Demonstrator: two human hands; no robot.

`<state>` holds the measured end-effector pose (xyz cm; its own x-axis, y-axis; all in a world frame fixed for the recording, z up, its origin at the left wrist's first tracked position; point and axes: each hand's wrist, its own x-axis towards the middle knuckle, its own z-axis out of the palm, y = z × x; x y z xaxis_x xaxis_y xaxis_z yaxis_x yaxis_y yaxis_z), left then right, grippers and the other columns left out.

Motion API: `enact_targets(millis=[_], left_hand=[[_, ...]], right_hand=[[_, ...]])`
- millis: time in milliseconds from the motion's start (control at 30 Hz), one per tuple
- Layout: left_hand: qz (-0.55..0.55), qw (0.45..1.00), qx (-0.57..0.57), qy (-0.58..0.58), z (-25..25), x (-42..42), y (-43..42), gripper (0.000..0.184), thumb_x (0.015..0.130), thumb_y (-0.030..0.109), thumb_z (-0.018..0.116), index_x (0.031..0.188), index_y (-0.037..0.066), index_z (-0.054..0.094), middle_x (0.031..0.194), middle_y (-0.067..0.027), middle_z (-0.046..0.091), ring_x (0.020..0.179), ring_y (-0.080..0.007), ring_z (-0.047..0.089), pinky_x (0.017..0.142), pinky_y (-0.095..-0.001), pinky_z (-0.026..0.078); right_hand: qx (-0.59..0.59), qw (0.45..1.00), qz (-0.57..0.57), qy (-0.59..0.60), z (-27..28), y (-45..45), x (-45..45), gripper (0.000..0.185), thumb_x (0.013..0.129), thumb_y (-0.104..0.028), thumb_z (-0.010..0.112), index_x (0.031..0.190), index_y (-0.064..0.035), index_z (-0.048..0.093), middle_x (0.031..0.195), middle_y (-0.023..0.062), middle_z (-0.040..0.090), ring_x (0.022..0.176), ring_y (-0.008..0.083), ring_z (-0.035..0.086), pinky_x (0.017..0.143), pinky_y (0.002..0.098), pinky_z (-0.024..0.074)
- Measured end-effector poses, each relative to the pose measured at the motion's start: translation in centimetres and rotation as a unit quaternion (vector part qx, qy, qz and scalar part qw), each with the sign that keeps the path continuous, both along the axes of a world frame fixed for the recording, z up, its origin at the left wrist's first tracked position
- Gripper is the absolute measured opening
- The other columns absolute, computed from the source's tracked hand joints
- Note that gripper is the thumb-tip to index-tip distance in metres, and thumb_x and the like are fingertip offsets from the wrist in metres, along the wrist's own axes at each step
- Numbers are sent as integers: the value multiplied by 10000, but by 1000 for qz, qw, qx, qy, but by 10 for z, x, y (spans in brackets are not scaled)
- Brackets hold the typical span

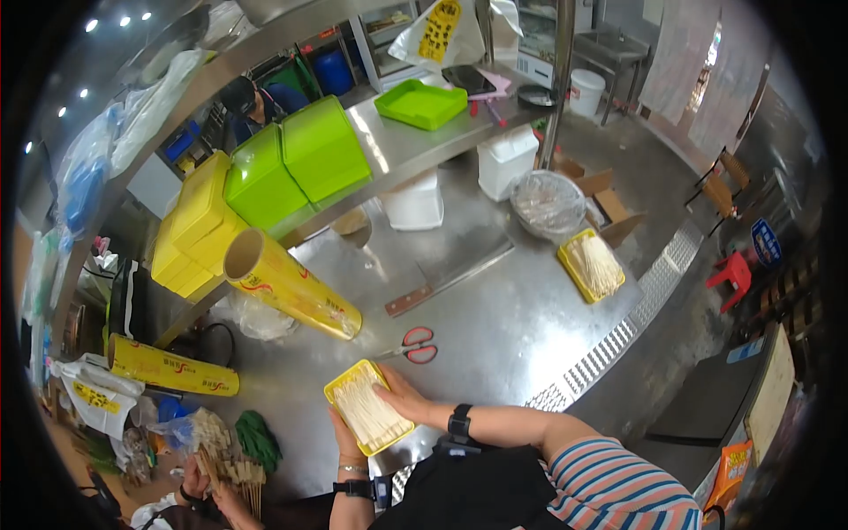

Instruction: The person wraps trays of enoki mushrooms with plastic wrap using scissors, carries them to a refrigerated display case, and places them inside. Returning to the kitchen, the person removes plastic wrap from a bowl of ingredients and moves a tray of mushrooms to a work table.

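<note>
Close in front of me is a yellow tray (329,389) packed with long white strands that look like enoki mushrooms (367,411). My left hand (345,442) grips the tray's left side, its fingers partly hidden. My right hand (403,397) is closed around the right side, with the fingers over the edge of the strands. Just beyond the tray lie scissors with red and black handles (420,345). A long knife with a brown handle (409,300) rests farther back on the steel table (477,353).
A second filled yellow tray (591,265) sits near the table's right edge, by a plastic-covered bowl (548,205). Upright at left stands a large yellow film roll (296,287); another roll (177,367) lies beyond. At lower left, a co-worker's hands (212,490) hold thin sticks.
</note>
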<state>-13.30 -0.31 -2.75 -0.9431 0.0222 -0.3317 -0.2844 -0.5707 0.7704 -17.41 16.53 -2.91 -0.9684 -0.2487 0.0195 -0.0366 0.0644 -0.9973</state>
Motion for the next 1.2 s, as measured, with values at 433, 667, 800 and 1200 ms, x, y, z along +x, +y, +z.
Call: enact_targets(millis=[433,667,800,1200], left_hand=[[-34,983,176,31,12,-3,17,691,946,614,248,1440,133,293,1376,-133,448,1221,-287,485,1025,-393,410],[32,986,121,105,-11,3,11,673,963,574,254,1390,64,353,1380,-134,448,1226,-288,484,1030,-417,404],[47,988,139,41,-20,3,2,672,965,568,260,1397,63,355,1387,-126,447,1226,-295,481,1031,-420,404],[-16,988,150,-23,9,14,22,629,973,526,285,1369,49,392,1345,-135,483,1169,-291,521,994,-392,434]], right_hand=[[-82,991,23,-105,4,5,2,661,955,-421,432,1423,11,252,1410,188,373,1332,258,327,1097,349,253],[-192,965,-3,-181,17,10,10,521,963,-407,448,1306,-14,451,1193,122,567,1102,186,537,943,314,420],[-215,954,-34,-205,8,-9,7,500,959,-419,465,1262,-22,484,1130,95,591,1029,158,562,883,313,455],[-234,928,-4,-289,47,12,38,581,909,-393,584,1310,3,445,1195,113,575,1062,153,561,892,296,463]])
